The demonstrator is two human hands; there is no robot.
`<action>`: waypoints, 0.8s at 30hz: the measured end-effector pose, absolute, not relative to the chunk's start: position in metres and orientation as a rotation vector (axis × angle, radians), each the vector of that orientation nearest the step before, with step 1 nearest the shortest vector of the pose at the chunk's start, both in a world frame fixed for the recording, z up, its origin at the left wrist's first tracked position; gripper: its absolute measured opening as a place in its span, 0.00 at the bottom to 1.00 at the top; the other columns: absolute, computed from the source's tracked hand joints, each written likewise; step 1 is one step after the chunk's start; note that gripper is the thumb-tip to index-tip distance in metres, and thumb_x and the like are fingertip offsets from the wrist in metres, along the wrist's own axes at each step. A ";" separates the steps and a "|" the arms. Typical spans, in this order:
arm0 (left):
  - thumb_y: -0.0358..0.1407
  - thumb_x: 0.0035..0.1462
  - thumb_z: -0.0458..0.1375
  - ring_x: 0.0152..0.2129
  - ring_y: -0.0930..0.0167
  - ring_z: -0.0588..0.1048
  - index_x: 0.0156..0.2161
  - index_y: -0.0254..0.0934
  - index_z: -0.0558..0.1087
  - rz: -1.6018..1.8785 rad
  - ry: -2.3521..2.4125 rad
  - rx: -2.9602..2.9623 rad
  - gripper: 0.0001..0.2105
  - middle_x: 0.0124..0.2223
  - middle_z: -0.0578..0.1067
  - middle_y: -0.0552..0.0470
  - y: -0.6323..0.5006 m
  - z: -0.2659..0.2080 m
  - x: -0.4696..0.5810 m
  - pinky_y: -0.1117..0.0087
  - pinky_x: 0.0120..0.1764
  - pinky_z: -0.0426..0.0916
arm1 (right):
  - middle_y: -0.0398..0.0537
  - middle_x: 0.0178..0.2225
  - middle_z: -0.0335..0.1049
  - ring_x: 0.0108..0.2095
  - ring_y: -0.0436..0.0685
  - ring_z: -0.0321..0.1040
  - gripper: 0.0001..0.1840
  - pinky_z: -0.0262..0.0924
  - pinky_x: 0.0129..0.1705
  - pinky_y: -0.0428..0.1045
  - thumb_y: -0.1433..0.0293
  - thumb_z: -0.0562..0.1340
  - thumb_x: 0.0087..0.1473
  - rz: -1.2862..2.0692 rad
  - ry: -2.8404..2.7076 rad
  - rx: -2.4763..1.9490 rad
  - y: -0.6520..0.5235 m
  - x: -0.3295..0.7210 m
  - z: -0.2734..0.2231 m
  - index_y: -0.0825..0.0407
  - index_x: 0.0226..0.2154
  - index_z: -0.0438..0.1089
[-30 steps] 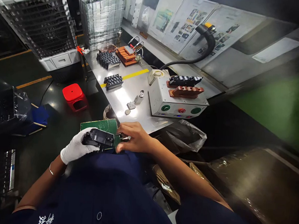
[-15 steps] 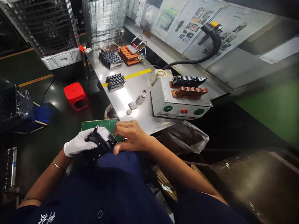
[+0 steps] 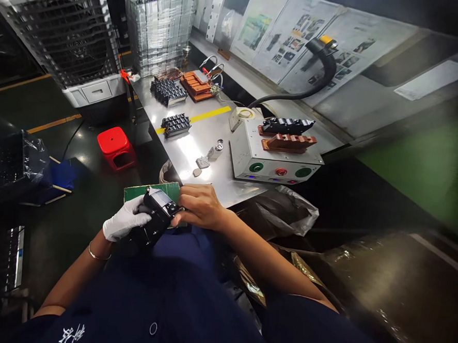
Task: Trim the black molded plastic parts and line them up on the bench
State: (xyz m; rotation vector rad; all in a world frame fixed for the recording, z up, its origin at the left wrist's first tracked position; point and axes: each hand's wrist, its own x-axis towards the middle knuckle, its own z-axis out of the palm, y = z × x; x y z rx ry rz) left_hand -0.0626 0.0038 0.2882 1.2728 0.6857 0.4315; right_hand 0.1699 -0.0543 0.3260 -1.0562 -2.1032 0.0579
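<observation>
My left hand [image 3: 124, 221], in a white glove, is closed around a black moulded plastic part [image 3: 152, 234] with a pale, shiny top face. It holds the part tilted in front of my body. At the part's right end is my bare right hand [image 3: 199, 205], its fingers curled and its thumb against the edge. Whether something small is also between these fingers is hidden. Beneath the hands and the part shows a green board [image 3: 132, 192]. Similar black parts [image 3: 176, 125] stand in a block on the metal table [image 3: 231, 188].
A white control box [image 3: 266, 161] with round buttons carries a brown fixture [image 3: 288, 143] and a black part [image 3: 288, 125]. Small metal pieces [image 3: 202, 162] lie by the table's near edge. An orange fixture [image 3: 196, 84] stands farther back. A red stool [image 3: 114, 139] is at the left.
My right hand has moved slightly left and closed in on the part's right end. The gloved hand and the part have turned and shifted slightly.
</observation>
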 end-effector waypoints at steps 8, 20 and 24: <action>0.50 0.42 0.67 0.46 0.58 0.73 0.54 0.36 0.70 0.419 0.677 1.268 0.34 0.48 0.76 0.43 0.005 0.291 -0.063 0.58 0.49 0.67 | 0.40 0.17 0.55 0.20 0.47 0.51 0.30 0.41 0.23 0.46 0.46 0.51 0.57 0.029 -2.035 -1.013 -0.052 0.170 0.328 0.52 0.18 0.58; 0.47 0.43 0.68 0.46 0.59 0.72 0.53 0.35 0.71 0.405 0.640 1.211 0.32 0.49 0.75 0.44 0.008 0.292 -0.060 0.61 0.49 0.65 | 0.39 0.17 0.54 0.19 0.46 0.49 0.33 0.39 0.22 0.46 0.44 0.46 0.59 0.165 -2.067 -1.132 -0.055 0.170 0.327 0.52 0.17 0.55; 0.47 0.42 0.69 0.42 0.61 0.73 0.51 0.34 0.73 0.347 0.612 1.236 0.31 0.45 0.77 0.45 0.011 0.294 -0.056 0.63 0.46 0.67 | 0.38 0.16 0.52 0.17 0.45 0.48 0.33 0.38 0.21 0.46 0.43 0.47 0.57 0.282 -2.110 -1.151 -0.064 0.174 0.326 0.52 0.16 0.53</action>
